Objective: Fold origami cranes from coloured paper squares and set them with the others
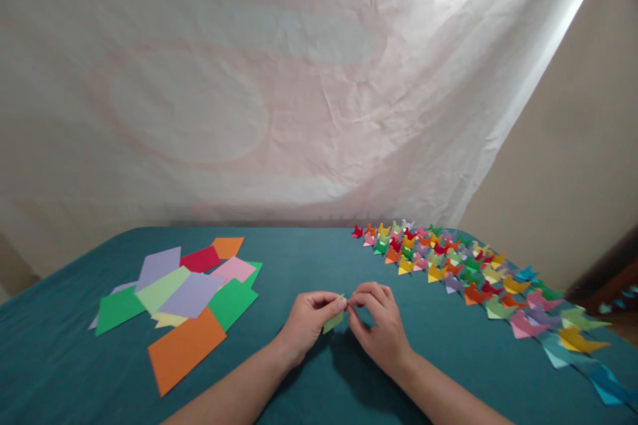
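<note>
A small folded piece of light green paper [333, 323] is pinched between the thumb and fingers of my left hand [310, 319], held just above the table. My right hand [379, 322] has its thumb and index finger pressed together at the paper's upper right tip. Most of the fold is hidden behind my fingers, so its exact shape does not show. Both hands meet near the middle front of the table.
Loose coloured paper sheets [187, 348] lie overlapping on the left of the teal tablecloth [294, 259]. Rows of small folded paper birds [436, 273] stand along the right side. A pale cloth [299, 99] hangs behind the table.
</note>
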### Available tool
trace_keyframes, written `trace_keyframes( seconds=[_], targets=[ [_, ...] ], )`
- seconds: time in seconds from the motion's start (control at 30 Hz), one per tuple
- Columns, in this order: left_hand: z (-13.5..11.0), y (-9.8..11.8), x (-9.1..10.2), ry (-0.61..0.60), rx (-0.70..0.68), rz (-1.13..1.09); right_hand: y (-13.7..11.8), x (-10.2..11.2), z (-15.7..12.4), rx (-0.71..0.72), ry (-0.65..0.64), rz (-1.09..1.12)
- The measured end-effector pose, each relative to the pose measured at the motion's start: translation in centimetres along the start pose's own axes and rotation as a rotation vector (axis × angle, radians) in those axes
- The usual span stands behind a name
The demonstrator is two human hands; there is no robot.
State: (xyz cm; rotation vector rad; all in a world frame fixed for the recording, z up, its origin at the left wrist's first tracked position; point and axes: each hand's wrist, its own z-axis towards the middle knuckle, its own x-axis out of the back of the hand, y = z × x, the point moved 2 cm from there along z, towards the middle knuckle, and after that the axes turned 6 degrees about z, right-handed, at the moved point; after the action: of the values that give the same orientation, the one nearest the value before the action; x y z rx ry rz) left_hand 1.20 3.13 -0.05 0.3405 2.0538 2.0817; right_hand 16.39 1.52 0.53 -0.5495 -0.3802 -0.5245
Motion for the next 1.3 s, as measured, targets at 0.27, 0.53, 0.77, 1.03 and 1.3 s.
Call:
trace_keyframes(
  seconds=[0.27,0.53,0.77,1.03,1.3],
  targets=[
    [0.0,0.0,0.1,0.005,-0.010,0.001,-0.2,-0.1,0.0,0.012,0.027,0.017],
    [-0.3,0.3,-0.1,0.005,0.007,-0.075,-0.7,0.3,-0.1,-0.027,-0.031,0.057],
    [-0.3,0.9,0.1,0.034,-0.084,0.021,-0.8,0.4,0.1,-0.065,-0.062,0.102],
    [-0.3,0.9,0.2,-0.006,-0.140,0.094,-0.1,0.1,-0.3,-0.129,-0.071,0.143],
    [-0.3,1.0,0.1,-0.052,-0.154,0.089,-0.1,0.0,-0.3,-0.144,-0.085,0.187]
  ],
)
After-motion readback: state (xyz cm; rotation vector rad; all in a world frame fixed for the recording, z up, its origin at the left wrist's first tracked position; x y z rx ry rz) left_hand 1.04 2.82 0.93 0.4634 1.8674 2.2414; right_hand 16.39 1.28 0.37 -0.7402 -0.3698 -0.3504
